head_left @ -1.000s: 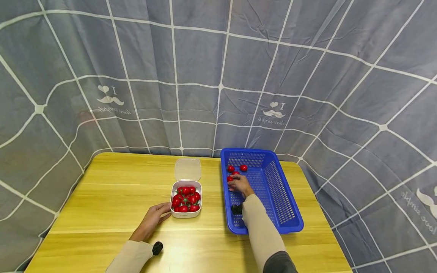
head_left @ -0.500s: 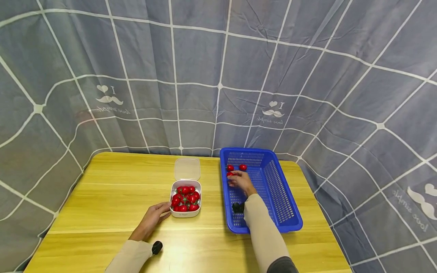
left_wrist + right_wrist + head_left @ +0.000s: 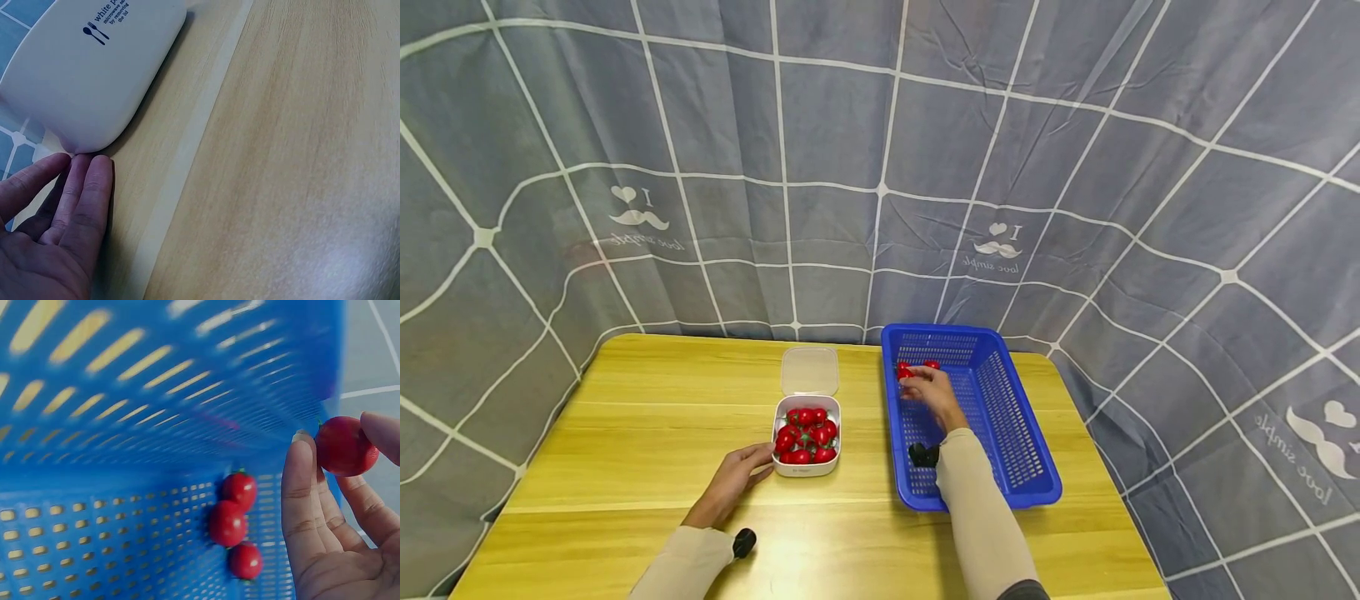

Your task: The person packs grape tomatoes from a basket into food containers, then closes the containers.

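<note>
My right hand (image 3: 934, 395) is over the far left part of a blue plastic basket (image 3: 1011, 433), pinching a red cherry tomato (image 3: 345, 447) between thumb and fingers. Three more cherry tomatoes (image 3: 227, 523) lie close together on the basket's slotted floor; in the head view the hand partly covers that spot. My left hand (image 3: 735, 482) is beside a small white food container (image 3: 808, 471), its nearly straight fingertips (image 3: 99, 165) right at the lower corner. Several red cherry tomatoes (image 3: 806, 433) with green stems fill the container.
The container's pale lid (image 3: 809, 372) is folded back behind it. Both container and basket stand on a yellow wood-grain table (image 3: 647, 417). A grey curtain (image 3: 835, 217) with white grid lines hangs behind the table and along its sides.
My right hand has shifted slightly toward the far end of the basket, a tomato at its fingertips. The left hand keeps its place at the container.
</note>
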Action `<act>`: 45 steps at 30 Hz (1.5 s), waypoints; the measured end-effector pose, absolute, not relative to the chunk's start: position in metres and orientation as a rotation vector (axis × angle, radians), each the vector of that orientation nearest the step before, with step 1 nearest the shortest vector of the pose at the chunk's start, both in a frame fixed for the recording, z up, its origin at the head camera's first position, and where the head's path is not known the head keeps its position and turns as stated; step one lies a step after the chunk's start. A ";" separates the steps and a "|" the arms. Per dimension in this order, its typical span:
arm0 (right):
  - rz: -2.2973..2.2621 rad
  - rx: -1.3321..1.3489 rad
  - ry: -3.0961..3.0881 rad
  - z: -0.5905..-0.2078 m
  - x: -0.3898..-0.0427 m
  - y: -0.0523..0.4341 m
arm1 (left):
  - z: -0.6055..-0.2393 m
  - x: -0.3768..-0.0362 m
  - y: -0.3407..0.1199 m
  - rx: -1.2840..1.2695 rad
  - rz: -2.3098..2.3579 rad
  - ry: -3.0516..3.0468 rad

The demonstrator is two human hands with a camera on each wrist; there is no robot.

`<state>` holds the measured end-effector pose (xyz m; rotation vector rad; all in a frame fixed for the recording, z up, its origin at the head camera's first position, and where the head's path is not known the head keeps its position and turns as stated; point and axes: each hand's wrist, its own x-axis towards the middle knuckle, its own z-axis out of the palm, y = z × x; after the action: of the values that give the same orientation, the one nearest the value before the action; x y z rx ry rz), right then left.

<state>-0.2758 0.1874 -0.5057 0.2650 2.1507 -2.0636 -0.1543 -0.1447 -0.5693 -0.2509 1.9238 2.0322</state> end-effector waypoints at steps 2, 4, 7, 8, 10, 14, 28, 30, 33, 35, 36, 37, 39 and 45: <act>-2.070 0.250 2.157 -0.500 -0.274 0.187 | -0.569 -0.155 -0.145 -0.251 2.035 1.919; -2.083 0.237 2.155 -0.495 -0.273 0.186 | -0.569 -0.155 -0.144 -0.254 2.037 1.916; -2.104 0.217 2.147 -0.489 -0.271 0.184 | -0.568 -0.156 -0.144 -0.256 2.037 1.919; -2.107 0.206 2.148 -0.488 -0.270 0.182 | -0.568 -0.156 -0.144 -0.258 2.035 1.922; -2.101 0.174 2.162 -0.483 -0.268 0.179 | -0.568 -0.156 -0.144 -0.258 2.033 1.927; -2.066 0.088 2.193 -0.476 -0.263 0.170 | -0.570 -0.156 -0.144 -0.271 2.036 1.928; -1.855 -0.087 2.270 -0.470 -0.251 0.130 | -0.570 -0.156 -0.144 -0.274 2.029 1.929; -1.821 -0.105 2.279 -0.471 -0.250 0.123 | -0.570 -0.156 -0.144 -0.278 2.031 1.929; -1.790 -0.127 2.277 -0.475 -0.247 0.113 | -0.570 -0.155 -0.144 -0.276 2.031 1.931; -1.764 -0.138 2.287 -0.477 -0.246 0.107 | -0.570 -0.155 -0.144 -0.277 2.036 1.930; -1.748 -0.139 2.295 -0.479 -0.245 0.104 | -0.570 -0.155 -0.144 -0.275 2.036 1.930; -1.735 -0.128 2.296 -0.481 -0.244 0.101 | -0.570 -0.155 -0.143 -0.275 2.036 1.930; -1.719 -0.111 2.293 -0.485 -0.243 0.097 | -0.570 -0.155 -0.143 -0.269 2.035 1.931; -1.757 -0.090 2.233 -0.500 -0.240 0.086 | -0.571 -0.155 -0.143 -0.264 2.041 1.931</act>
<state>-0.2398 0.0864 -0.4995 -0.0904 2.2328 -1.7569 -0.1551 -0.1433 -0.5713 -0.2644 1.9306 2.0414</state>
